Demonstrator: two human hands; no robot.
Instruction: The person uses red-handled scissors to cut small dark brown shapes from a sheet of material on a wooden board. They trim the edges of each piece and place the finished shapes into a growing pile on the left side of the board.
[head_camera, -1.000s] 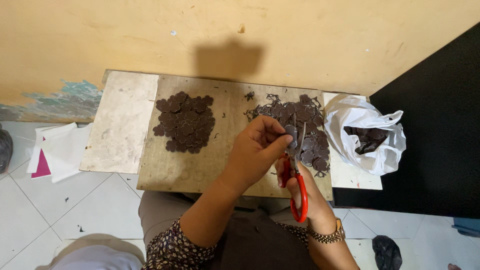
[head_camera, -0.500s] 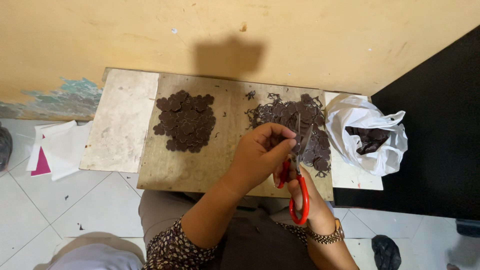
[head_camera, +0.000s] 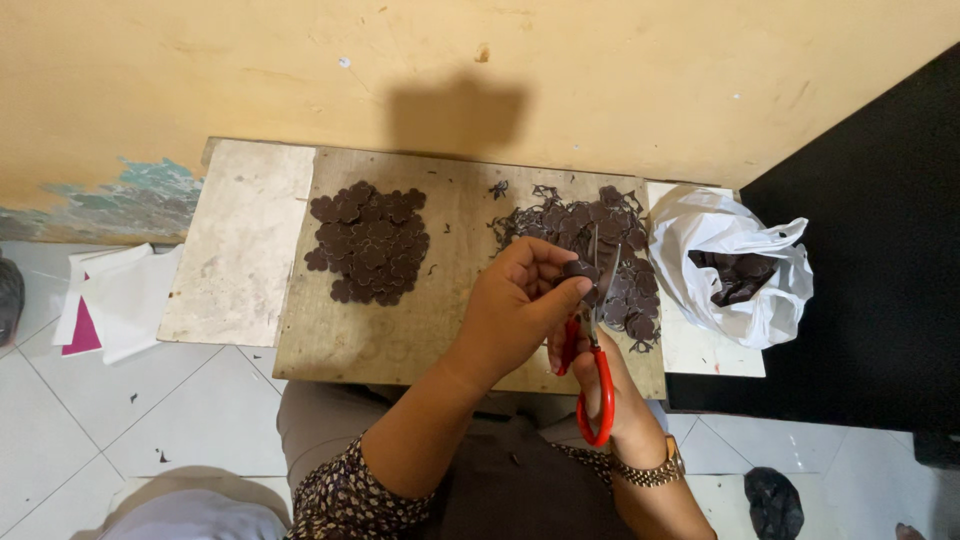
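My left hand (head_camera: 515, 305) pinches a small dark brown cut-out piece (head_camera: 578, 269) between thumb and fingers. My right hand (head_camera: 600, 375), mostly hidden behind the left, grips red-handled scissors (head_camera: 594, 375) whose blades point up at the piece. Both hands hover over the near right part of a wooden board (head_camera: 380, 340). A neat pile of trimmed brown pieces (head_camera: 368, 243) lies on the board's left half. A looser heap of untrimmed pieces and scraps (head_camera: 610, 250) lies just beyond the scissors.
A white plastic bag (head_camera: 735, 265) holding more brown pieces sits right of the board. A pale slab (head_camera: 235, 250) lies left of it, with white and pink paper (head_camera: 105, 300) on the tiled floor. A yellow wall (head_camera: 400, 70) stands behind. A black surface (head_camera: 880, 250) is at the right.
The scissor blades have closed further onto the piece, and my left hand has turned the piece slightly. The piles and bag have not moved.
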